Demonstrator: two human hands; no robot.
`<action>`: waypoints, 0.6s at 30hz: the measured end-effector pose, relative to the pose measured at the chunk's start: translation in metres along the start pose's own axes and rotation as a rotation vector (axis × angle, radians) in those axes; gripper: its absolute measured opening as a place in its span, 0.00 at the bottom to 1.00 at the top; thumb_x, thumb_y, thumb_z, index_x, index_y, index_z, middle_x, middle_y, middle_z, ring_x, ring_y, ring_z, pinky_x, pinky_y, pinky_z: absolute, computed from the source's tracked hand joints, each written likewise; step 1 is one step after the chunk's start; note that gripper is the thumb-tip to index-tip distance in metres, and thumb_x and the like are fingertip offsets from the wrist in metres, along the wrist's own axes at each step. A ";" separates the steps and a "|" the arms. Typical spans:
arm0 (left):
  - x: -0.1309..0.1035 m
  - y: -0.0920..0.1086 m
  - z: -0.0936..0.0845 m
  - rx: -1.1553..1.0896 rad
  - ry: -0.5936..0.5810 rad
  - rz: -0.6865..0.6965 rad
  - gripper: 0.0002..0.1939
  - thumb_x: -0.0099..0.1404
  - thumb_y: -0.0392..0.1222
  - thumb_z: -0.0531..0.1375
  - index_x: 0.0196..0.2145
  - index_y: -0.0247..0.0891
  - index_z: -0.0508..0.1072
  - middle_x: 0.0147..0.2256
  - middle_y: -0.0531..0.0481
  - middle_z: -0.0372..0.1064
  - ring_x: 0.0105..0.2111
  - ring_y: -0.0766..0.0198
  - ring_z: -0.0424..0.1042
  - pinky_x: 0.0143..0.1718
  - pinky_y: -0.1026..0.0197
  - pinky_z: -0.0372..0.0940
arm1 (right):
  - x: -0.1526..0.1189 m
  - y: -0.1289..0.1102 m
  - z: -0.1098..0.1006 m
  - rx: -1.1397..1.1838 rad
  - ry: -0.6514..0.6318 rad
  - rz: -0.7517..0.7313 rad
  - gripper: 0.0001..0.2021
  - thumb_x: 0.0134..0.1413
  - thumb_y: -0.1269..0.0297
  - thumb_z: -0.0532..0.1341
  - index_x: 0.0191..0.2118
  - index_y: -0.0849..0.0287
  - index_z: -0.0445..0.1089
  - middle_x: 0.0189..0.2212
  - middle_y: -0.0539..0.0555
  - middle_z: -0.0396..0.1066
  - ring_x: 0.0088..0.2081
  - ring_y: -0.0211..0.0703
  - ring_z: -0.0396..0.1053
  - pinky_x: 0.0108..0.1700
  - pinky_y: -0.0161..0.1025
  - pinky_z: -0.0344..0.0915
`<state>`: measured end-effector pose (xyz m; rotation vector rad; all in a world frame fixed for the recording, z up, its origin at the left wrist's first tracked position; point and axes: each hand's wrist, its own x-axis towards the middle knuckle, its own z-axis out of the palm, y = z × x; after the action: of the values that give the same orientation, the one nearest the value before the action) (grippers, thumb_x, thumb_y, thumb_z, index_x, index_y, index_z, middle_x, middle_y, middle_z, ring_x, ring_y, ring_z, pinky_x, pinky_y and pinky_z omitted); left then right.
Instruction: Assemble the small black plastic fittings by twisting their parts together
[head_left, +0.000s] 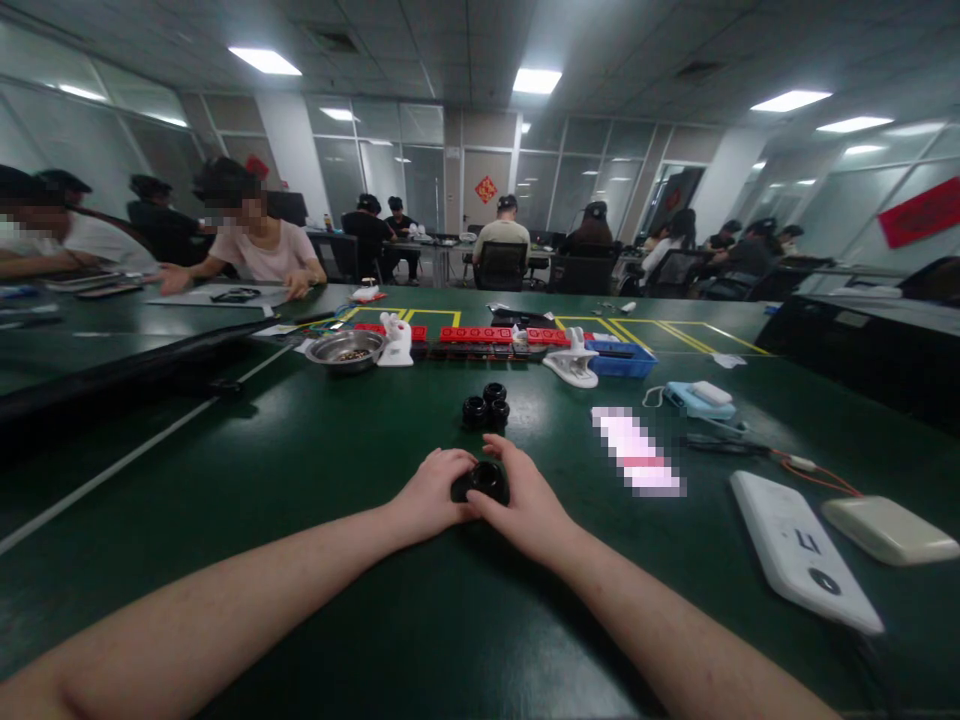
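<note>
Low over the green table (pixel 360 610), a black round ring-like part (pixel 489 482) with a hole in its top sits between my two hands. My left hand (pixel 437 487) closes on its left side, with the fingertips curled at the rim. My right hand (pixel 527 500) curves around its right side, the thumb in front and the fingers behind. Just beyond stand similar black round parts: a left one (pixel 474 411), a back one (pixel 494 393) and a right one (pixel 499 413). Their exact kind is unclear.
Farther back are a metal bowl (pixel 341 352) with small pieces, white clamps (pixel 574 362), red power strips (pixel 472 335) and a blue tray (pixel 622 360). At right lie a blurred-out phone (pixel 637 452), a light-blue device (pixel 697 400) and a white power bank (pixel 802 550). A person (pixel 251 235) sits across the table.
</note>
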<state>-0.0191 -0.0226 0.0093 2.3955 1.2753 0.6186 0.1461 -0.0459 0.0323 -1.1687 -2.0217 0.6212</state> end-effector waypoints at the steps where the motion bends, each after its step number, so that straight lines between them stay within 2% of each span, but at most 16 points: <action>1: 0.000 0.001 0.000 0.000 0.001 0.001 0.16 0.50 0.46 0.62 0.37 0.39 0.68 0.44 0.47 0.64 0.45 0.53 0.62 0.52 0.47 0.50 | 0.001 0.001 0.001 -0.022 0.037 0.027 0.29 0.40 0.64 0.62 0.51 0.60 0.54 0.45 0.59 0.62 0.48 0.51 0.60 0.49 0.49 0.57; 3: 0.000 0.002 -0.001 -0.004 0.007 0.003 0.16 0.50 0.47 0.62 0.36 0.39 0.68 0.43 0.47 0.64 0.44 0.54 0.63 0.50 0.48 0.52 | 0.002 0.002 0.001 -0.046 0.090 0.061 0.28 0.39 0.61 0.63 0.48 0.60 0.56 0.41 0.57 0.63 0.44 0.50 0.62 0.46 0.48 0.60; 6: 0.000 0.002 -0.002 -0.012 0.015 0.016 0.18 0.50 0.49 0.62 0.37 0.39 0.67 0.42 0.48 0.64 0.43 0.54 0.63 0.49 0.49 0.53 | 0.004 0.003 -0.001 0.002 0.052 0.034 0.23 0.40 0.67 0.60 0.46 0.59 0.57 0.37 0.54 0.64 0.40 0.46 0.64 0.44 0.46 0.61; 10: -0.001 0.002 -0.002 -0.008 0.013 0.020 0.20 0.51 0.52 0.61 0.39 0.38 0.67 0.43 0.47 0.64 0.44 0.54 0.62 0.50 0.48 0.52 | 0.003 0.002 -0.005 0.087 -0.025 -0.039 0.30 0.37 0.77 0.55 0.52 0.57 0.51 0.46 0.56 0.62 0.49 0.46 0.60 0.51 0.47 0.55; 13: -0.001 0.002 -0.003 -0.003 0.006 0.013 0.18 0.51 0.50 0.62 0.38 0.38 0.68 0.43 0.47 0.63 0.45 0.54 0.62 0.50 0.49 0.53 | 0.002 0.003 -0.003 0.040 0.024 -0.008 0.29 0.40 0.72 0.57 0.53 0.58 0.51 0.47 0.58 0.60 0.50 0.48 0.58 0.51 0.49 0.55; 16: 0.000 0.003 -0.003 -0.003 0.003 0.008 0.17 0.50 0.48 0.62 0.36 0.39 0.68 0.43 0.47 0.64 0.44 0.54 0.62 0.50 0.49 0.52 | 0.004 0.005 0.001 -0.028 0.095 0.038 0.28 0.39 0.62 0.62 0.49 0.60 0.55 0.42 0.57 0.62 0.45 0.49 0.61 0.47 0.48 0.59; 18: 0.000 0.003 -0.002 -0.007 0.005 0.010 0.16 0.50 0.48 0.62 0.36 0.39 0.68 0.42 0.48 0.64 0.44 0.54 0.62 0.49 0.49 0.52 | 0.004 0.006 0.001 -0.062 0.116 0.056 0.28 0.37 0.60 0.64 0.47 0.60 0.57 0.38 0.55 0.63 0.42 0.48 0.62 0.45 0.47 0.60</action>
<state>-0.0185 -0.0237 0.0125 2.3974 1.2618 0.6309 0.1470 -0.0394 0.0286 -1.2724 -1.9276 0.5090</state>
